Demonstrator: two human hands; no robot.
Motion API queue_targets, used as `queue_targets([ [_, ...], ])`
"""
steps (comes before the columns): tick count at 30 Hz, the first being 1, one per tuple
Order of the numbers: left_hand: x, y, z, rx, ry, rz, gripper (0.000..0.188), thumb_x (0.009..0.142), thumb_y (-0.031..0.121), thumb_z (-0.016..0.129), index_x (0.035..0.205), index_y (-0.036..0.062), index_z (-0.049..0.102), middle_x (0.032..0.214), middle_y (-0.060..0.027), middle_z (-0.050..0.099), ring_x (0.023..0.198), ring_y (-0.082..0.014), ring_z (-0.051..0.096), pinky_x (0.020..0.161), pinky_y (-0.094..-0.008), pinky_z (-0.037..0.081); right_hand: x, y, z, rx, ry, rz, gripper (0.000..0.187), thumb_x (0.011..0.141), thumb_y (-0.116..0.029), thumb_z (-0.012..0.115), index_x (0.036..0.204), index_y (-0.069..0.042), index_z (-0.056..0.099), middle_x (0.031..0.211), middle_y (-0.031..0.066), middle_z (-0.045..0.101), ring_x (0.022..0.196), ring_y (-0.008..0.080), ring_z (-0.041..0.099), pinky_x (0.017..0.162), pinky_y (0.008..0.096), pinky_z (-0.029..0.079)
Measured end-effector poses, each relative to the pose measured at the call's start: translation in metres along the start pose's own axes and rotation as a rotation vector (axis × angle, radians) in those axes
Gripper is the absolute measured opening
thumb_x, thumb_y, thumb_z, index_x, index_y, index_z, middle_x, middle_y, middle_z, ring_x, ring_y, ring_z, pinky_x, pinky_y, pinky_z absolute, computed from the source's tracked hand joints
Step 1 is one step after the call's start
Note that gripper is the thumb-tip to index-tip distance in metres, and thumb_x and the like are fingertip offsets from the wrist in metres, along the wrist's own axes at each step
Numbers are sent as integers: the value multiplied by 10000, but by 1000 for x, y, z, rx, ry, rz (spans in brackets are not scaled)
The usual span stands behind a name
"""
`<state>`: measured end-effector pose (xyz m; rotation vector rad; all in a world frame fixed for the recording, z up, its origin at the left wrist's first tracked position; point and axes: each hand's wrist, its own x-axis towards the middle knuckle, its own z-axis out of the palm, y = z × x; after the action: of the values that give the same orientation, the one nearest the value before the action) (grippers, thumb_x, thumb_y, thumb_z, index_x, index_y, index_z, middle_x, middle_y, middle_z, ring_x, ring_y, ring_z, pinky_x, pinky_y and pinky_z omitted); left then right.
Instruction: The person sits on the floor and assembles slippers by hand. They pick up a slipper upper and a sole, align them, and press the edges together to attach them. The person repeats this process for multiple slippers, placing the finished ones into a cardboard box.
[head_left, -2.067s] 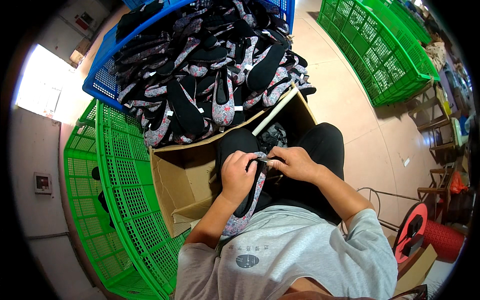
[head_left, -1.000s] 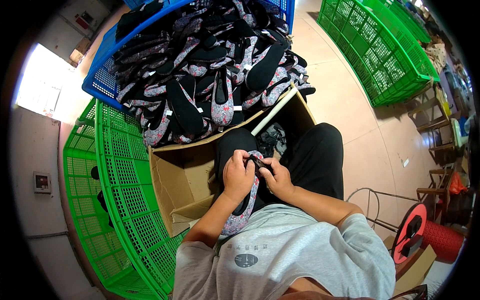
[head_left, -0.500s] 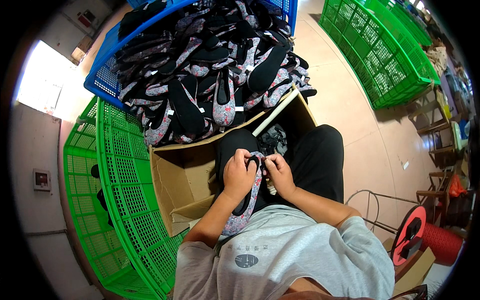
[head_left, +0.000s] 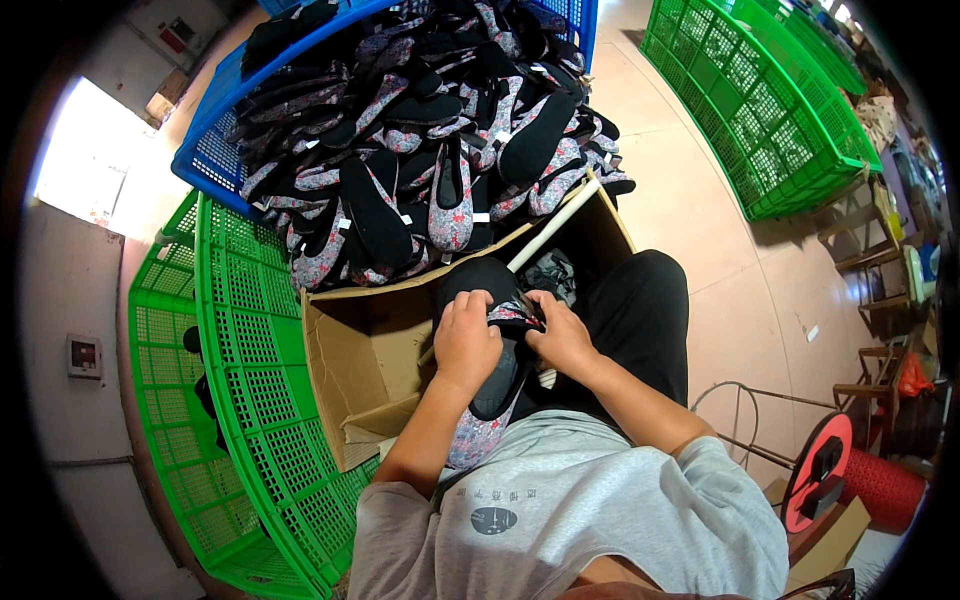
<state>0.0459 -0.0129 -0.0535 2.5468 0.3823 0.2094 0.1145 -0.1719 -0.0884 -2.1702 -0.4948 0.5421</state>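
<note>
A flat cloth shoe (head_left: 478,440) with a grey and red flower print and a dark lining lies across my lap, its toe against my shirt. My left hand (head_left: 468,338) grips the left side of the shoe's heel end, fingers curled over the edge. On the opposite side, my right hand (head_left: 560,333) pinches the heel rim with thumb and fingers. Between the two hands the opening is stretched wide, so the grey insole shows. Part of the heel is hidden by my fingers.
Ahead, a blue crate (head_left: 212,150) is heaped with similar shoes (head_left: 452,205). An open cardboard box (head_left: 345,350) stands at my knees, a pale rod (head_left: 555,225) across it. Green crates (head_left: 250,370) flank me on the left; another green crate (head_left: 760,110) is far right. A red reel (head_left: 822,470) stands near right.
The shoe has turned from its side to show its open top. My hands have shifted on the heel and now spread its rim apart.
</note>
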Motion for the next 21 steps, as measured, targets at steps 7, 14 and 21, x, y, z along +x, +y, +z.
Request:
queue_targets([
  [7, 6, -8, 25, 124, -34, 96, 479, 671, 13, 687, 1146, 50, 650, 1034, -131, 608, 1015, -345, 568, 901, -423, 472, 15, 26, 11, -59, -20, 13, 560, 739, -177, 722, 1259, -54, 551, 1101, 246, 635, 1034, 420, 611, 911, 454, 486],
  [14, 1, -8, 31, 127, 27, 278, 447, 648, -45, 635, 1093, 1, 655, 959, -142, 589, 942, -343, 554, 829, -416, 473, 14, 26, -10, 43, 18, -205, 389, 727, -63, 686, 1114, -40, 654, 945, 210, 650, 915, 391, 624, 822, 424, 504],
  [21, -7, 2, 11, -4, 140, 455, 408, 587, -55, 594, 993, -23, 611, 910, -151, 568, 876, -365, 535, 795, -432, 454, 1, 8, -42, 140, -95, -385, 327, 711, 24, 684, 1035, -3, 664, 914, 149, 666, 853, 255, 636, 796, 326, 494],
])
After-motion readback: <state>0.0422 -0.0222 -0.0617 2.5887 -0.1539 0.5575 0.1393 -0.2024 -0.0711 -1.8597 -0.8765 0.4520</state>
